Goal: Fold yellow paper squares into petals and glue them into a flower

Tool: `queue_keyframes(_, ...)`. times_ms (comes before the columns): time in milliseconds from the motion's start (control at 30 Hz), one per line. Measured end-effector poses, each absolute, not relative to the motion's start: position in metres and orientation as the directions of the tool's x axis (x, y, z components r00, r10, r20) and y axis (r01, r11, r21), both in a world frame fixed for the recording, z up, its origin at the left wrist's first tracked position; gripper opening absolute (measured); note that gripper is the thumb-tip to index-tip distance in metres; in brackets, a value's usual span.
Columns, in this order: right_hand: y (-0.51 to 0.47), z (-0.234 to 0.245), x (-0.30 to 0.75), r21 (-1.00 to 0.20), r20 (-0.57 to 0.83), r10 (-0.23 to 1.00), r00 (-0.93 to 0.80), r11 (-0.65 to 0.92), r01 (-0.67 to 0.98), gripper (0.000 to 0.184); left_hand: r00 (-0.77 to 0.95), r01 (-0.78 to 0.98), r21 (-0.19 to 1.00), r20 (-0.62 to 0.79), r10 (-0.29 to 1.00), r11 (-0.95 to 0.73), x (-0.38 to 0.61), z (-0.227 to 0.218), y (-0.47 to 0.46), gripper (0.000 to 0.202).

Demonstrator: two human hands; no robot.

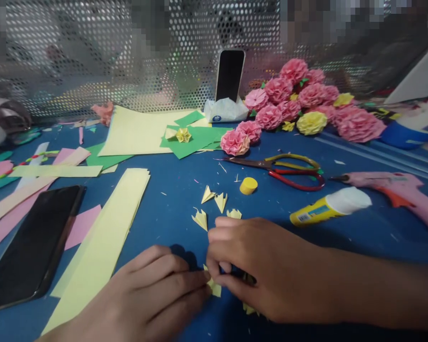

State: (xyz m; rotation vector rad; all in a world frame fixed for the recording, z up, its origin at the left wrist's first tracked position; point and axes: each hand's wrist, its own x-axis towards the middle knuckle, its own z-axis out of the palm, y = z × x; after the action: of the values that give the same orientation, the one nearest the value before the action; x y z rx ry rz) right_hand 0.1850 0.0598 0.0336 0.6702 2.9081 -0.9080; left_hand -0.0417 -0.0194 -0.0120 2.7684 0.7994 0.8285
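A small piece of pale yellow paper (216,288) lies at the fingertips of both hands, low in the middle of the head view. My left hand (153,289) reaches in from the left, its fingers close together and their tips at the paper's edge. Curled over from the right, my right hand (260,266) pinches the same paper with thumb and fingers, hiding part of it. Several folded yellow paper pieces (221,202) with pointed ends lie just beyond the right hand. More yellow paper bits (249,308) show beneath that hand.
Right: yellow glue stick (312,214), its yellow cap (248,185), scissors (292,168) and a pink glue gun (395,187). Left: yellow paper strips (107,242) and a dark phone (32,242). Behind: pink paper flowers (278,90), a propped phone (230,76) and a perforated panel (192,61).
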Motion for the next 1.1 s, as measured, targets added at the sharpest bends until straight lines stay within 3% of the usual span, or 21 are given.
queue_keyframes(167,0.058,0.033,0.183,-0.531,-0.175,0.451,-0.875,0.705,0.470,0.009,0.723,0.476,0.191,0.472,0.506,-0.859,-0.040,-0.008,-0.021,0.039)
queue_keyframes(467,0.061,0.033,0.184,-0.591,-0.176,0.441,-0.880,0.668,0.453,0.006,0.749,0.452,0.263,0.407,0.522,-0.853,-0.043,-0.007,-0.023,0.030)
queue_keyframes(700,0.062,0.031,0.183,-0.570,-0.147,0.398,-0.906,0.714,0.406,0.009,0.730,0.439,0.290,0.436,0.526,-0.850,-0.041,-0.006,-0.022,0.028)
queue_keyframes(1100,0.068,0.023,0.180,-0.498,-0.058,0.273,-0.960,0.826,0.265,0.017,0.764,0.449,0.177,0.433,0.479,-0.876,-0.042,-0.008,-0.024,0.036)
